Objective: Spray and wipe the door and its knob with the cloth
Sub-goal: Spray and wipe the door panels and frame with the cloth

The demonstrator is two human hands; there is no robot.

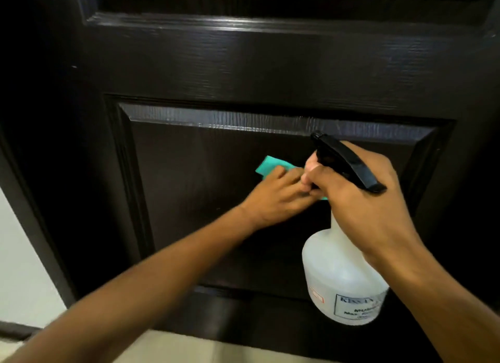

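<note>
Pressing a teal cloth (81,168) flat against the lower recessed panel of the dark door (243,65), the left hand (273,197) lies with its fingers (281,177) spread over the fabric. Just beside it, the right hand (362,200) grips the neck of a translucent spray bottle (338,281) (black trigger head, nozzle aimed at the panel), fingers curled round it near the trigger. Pale floor (189,346) shows below the door; the knob is out of sight.

left hand (273,197) flat, fingers spread; right hand (362,200) curled, gripping
</note>
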